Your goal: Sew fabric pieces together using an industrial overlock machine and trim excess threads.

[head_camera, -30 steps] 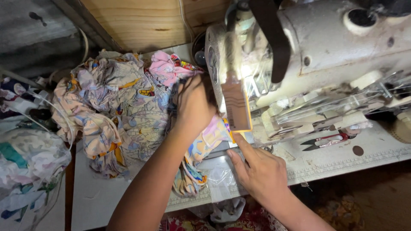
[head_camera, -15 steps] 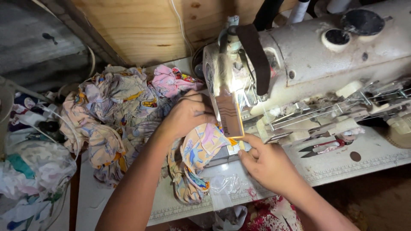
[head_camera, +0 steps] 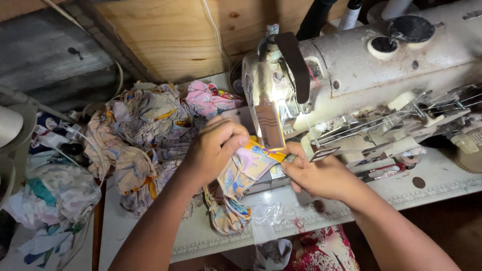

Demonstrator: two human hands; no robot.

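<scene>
My left hand (head_camera: 213, 150) grips a piece of colourful printed fabric (head_camera: 236, 185) in front of the needle area of a worn white sewing machine (head_camera: 361, 65). My right hand (head_camera: 316, 175) pinches the same fabric's orange and yellow edge right by the presser foot, under the machine's small lit lamp (head_camera: 268, 100). The cloth hangs in folds from both hands down onto the white machine table (head_camera: 351, 208). The needle itself is hidden behind the lamp housing.
A heap of printed fabric pieces (head_camera: 140, 135) lies left of the machine, with a pink piece (head_camera: 208, 98) at its back. More cloth (head_camera: 55, 200) sits at the far left. Small scissors (head_camera: 386, 168) lie under the machine arm. A wooden wall (head_camera: 175, 35) stands behind.
My left hand has pulled back from the pile with the fabric piece, and both hands have brought it up to the presser foot. The view has shifted closer to the machine.
</scene>
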